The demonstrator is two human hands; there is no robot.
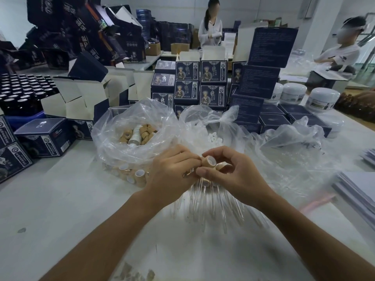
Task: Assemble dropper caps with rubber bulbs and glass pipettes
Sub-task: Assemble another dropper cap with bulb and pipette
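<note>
Packing room, white counter crowded: stacked navy boxes at the back, open cartons and a tray of dark bottles to the left, white jars to the right, paper stacks at the right edge. Two other people work at far tables.

Step in hand, as I read it: seating a part in a cap. Both hands meet over the loose pipettes lying on the counter. Right hand pinches a tan cap between thumb and forefinger, white-lined mouth facing the camera, with at least one more cap tucked in its palm. Left hand is curled, fingertips touching the same cap; can't tell what it holds, if anything.

Supplies: bag of caps just behind the left hand, more caps lying at its foot; bag of white bulbs behind the right hand.

Next move likely needs a pipette lifted from the pile and pushed straight into the cap. It's glass, so light, axial force only.
</note>
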